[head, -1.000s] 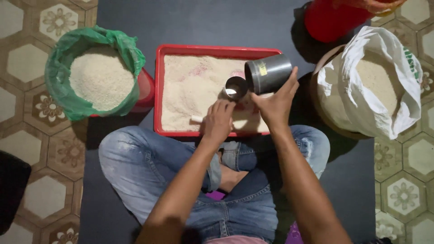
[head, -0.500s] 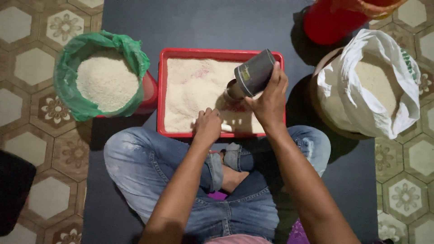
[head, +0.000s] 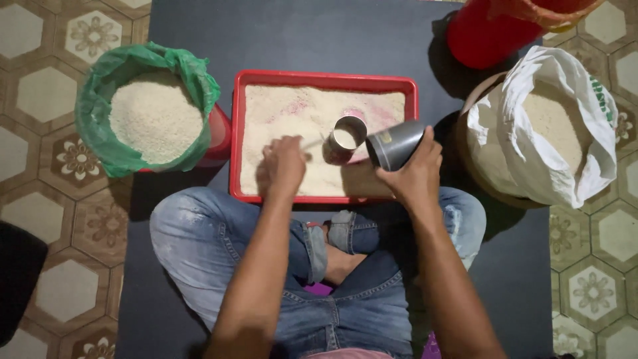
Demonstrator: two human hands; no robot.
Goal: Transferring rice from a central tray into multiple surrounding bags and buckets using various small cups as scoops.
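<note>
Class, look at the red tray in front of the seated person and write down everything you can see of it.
The red tray is rectangular, shallow and looks like plastic, with a raised rim. It lies flat on a dark mat, just beyond the person's crossed legs. A thin, uneven layer of pale grain covers its floor, pink showing through in places. A small metal cup stands in it. The left hand rests on the grain; the right hand holds a grey can tilted over the right edge.

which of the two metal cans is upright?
The small metal can standing in the red tray, open mouth up. The grey can in the right hand is tipped sideways.
</note>
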